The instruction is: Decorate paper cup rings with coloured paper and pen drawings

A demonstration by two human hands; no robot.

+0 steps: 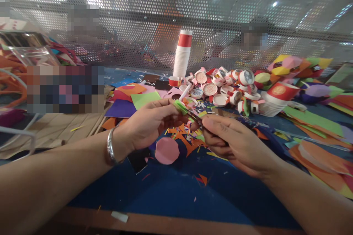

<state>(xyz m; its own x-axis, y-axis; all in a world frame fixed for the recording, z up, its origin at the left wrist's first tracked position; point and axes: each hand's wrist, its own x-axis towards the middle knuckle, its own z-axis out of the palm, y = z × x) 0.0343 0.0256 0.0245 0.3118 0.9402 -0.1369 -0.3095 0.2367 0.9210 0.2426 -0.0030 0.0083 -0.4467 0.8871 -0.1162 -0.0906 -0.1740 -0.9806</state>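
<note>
While left hand (146, 124) pinches paper (180, 107), right hand (237, 143) clenches scissors (196, 120) | blue table (171, 191) strewn with scraps (185, 136) | mesh wall (138, 25) behind

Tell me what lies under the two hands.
Below the left hand, which pinches green paper, and the right hand lie orange paper scraps and a pink paper disc on the blue table. Anything beneath the right palm is hidden.

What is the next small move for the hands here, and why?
Probably close the scissors in the right hand on the green paper: the left hand pinches it right at the blade tips.
</note>
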